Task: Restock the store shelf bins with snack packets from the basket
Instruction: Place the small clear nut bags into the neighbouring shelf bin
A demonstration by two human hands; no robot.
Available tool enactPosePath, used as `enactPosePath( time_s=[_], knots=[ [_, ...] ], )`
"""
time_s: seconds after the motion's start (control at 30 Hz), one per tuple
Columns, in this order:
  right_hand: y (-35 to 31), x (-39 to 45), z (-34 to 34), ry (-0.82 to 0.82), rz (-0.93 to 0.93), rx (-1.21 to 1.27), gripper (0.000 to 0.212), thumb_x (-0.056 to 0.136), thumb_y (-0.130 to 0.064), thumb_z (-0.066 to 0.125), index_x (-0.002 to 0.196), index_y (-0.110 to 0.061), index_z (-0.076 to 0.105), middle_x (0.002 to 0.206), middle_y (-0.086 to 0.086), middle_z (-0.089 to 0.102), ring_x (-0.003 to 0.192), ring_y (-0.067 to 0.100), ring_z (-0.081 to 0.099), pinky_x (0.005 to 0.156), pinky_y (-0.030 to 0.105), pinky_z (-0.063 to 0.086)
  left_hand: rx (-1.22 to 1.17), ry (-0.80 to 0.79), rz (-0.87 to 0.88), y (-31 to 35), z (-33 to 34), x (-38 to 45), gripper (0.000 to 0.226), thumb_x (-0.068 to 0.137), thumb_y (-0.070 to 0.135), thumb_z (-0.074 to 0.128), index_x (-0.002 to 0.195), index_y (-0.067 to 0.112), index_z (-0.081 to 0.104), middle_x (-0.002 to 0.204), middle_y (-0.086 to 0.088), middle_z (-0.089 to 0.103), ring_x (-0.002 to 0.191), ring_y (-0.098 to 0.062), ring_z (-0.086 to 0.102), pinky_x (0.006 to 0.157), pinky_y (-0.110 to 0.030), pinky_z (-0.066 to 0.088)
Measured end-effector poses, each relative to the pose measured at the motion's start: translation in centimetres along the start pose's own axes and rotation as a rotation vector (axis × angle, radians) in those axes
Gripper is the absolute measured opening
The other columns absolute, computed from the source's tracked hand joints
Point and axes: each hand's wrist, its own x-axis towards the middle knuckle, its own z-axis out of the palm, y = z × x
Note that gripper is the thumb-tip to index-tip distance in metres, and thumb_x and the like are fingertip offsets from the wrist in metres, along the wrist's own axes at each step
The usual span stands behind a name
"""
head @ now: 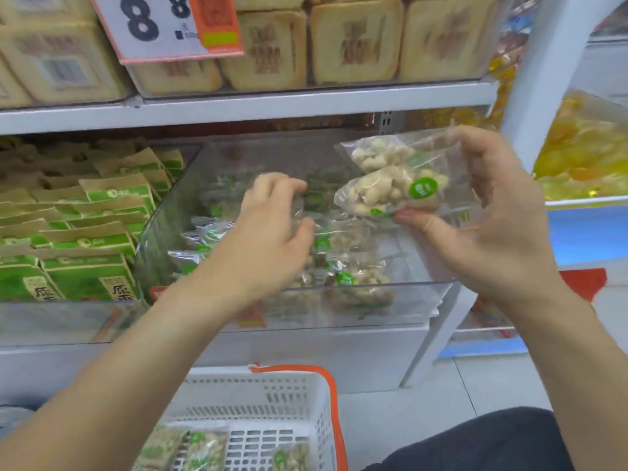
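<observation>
On white shelf (306, 103): clear bin (339, 300); right hand (492, 232) grip pinching nut packets (390, 188); left hand (272, 226) grip spread.

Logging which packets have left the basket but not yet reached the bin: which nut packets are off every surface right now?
The nut packets in the right hand's grip, above the clear bin; the others lie in it or the basket.

price sign (163, 25), green pkts (85, 239), tan pkgs (356, 42)
</observation>
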Motion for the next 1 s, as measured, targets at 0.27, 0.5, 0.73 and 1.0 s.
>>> enactPosePath(
  time_s=[0.27,0.5,0.73,1.0],
  knots=[
    [3.0,0.0,0.2,0.068,0.064,-0.079,0.065,0.073,-0.001,0.085,0.127,-0.008,0.051,0.113,-0.024,0.050,0.105,-0.021,0.048,0.091,0.002,0.036,0.288,-0.393,0.194,1.9,3.7,5.4,0.104,0.080,0.085,0.033,0.156,0.019,0.010,0.157,-0.009,0.022,0.147,-0.026,0.016,0.121,-0.045,0.013],
    [2.5,0.4,1.0,0.005,0.064,-0.184,0.065,0.072,-0.007,0.086,0.127,-0.015,0.053,0.119,-0.008,0.057,0.113,0.002,0.054,0.098,0.007,0.036,0.392,-0.465,0.150,1.0,5.5,6.2,0.101,0.083,0.084,0.016,0.154,0.013,0.018,0.157,-0.015,0.029,0.145,-0.029,0.026,0.115,-0.045,0.025],
    [1.0,3.3,1.5,-0.147,0.052,-0.358,0.068,0.067,-0.009,0.084,0.129,-0.015,0.056,0.121,-0.005,0.065,0.113,0.022,0.063,0.100,0.042,0.049,0.524,-0.464,0.210,0.4,4.4,5.3,0.106,0.084,0.081,0.006,0.149,0.000,0.027,0.152,-0.021,0.036,0.140,-0.033,0.033,0.113,-0.043,0.025],
    [1.3,7.1,2.0,-0.594,0.128,-0.823,0.065,0.059,-0.023,0.075,0.122,-0.012,0.060,0.102,0.015,0.072,0.097,0.041,0.066,0.078,0.045,0.056,0.529,-0.451,0.228,0.2,4.1,5.2,0.095,0.087,0.078,0.010,0.133,0.002,0.042,0.139,-0.020,0.047,0.130,-0.031,0.042,0.108,-0.041,0.027]
  ],
)
